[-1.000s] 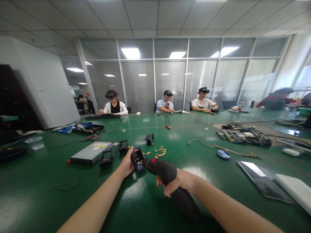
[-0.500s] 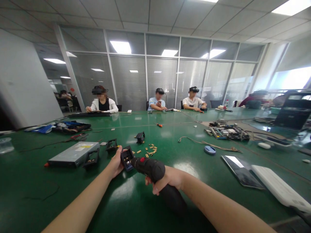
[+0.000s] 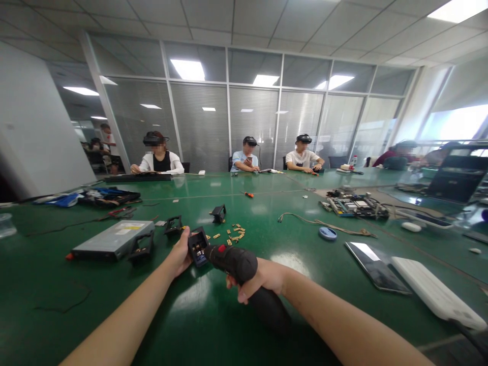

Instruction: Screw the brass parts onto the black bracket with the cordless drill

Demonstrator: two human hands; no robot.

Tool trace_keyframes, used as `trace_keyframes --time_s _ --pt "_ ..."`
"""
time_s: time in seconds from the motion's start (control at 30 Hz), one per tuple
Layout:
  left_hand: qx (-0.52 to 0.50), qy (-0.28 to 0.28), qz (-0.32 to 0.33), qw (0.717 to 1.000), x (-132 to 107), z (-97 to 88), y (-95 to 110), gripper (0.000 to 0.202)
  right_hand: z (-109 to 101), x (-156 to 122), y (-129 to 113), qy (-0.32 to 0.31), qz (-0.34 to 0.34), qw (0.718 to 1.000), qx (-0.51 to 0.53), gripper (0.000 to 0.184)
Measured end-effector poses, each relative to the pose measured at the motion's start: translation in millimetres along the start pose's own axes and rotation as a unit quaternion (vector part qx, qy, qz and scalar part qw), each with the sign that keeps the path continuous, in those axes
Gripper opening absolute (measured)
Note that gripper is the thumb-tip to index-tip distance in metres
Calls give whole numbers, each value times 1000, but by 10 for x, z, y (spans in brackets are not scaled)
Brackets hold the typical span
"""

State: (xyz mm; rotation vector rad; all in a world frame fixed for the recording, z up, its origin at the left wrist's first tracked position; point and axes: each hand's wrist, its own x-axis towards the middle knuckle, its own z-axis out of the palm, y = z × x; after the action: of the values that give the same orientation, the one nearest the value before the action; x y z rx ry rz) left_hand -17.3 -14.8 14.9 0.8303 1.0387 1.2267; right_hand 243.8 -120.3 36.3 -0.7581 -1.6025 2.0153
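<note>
My right hand [image 3: 263, 278] is wrapped round the grip of a black electric screwdriver [image 3: 236, 264] with a red switch. The tool's nose points left into a small black plastic housing [image 3: 198, 246]. My left hand [image 3: 182, 252] holds that housing from the left, just above the green table [image 3: 213, 315]. Several small gold-coloured parts [image 3: 235, 233] lie scattered just beyond the housing. Three similar black housings [image 3: 218, 212] [image 3: 173, 225] [image 3: 140, 248] rest on the table behind and to the left.
A grey flat drive unit [image 3: 113, 238] lies at the left. A blue round disc [image 3: 328, 233], a cable [image 3: 320, 221], a circuit board [image 3: 354, 205], a dark tablet [image 3: 375, 271] and a white keyboard [image 3: 434, 292] are at the right. Several people sit along the table's far side.
The view has swung to the right and slightly up. Both hands keep the same hold on the screwdriver and the housing.
</note>
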Motion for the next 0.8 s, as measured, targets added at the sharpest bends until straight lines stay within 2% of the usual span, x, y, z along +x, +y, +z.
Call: trace_keyframes --time_s 0.8 --pt "6 -6 8 1000 60 -38 -45 52 37 -22 -44 3 -8 1000 4 44"
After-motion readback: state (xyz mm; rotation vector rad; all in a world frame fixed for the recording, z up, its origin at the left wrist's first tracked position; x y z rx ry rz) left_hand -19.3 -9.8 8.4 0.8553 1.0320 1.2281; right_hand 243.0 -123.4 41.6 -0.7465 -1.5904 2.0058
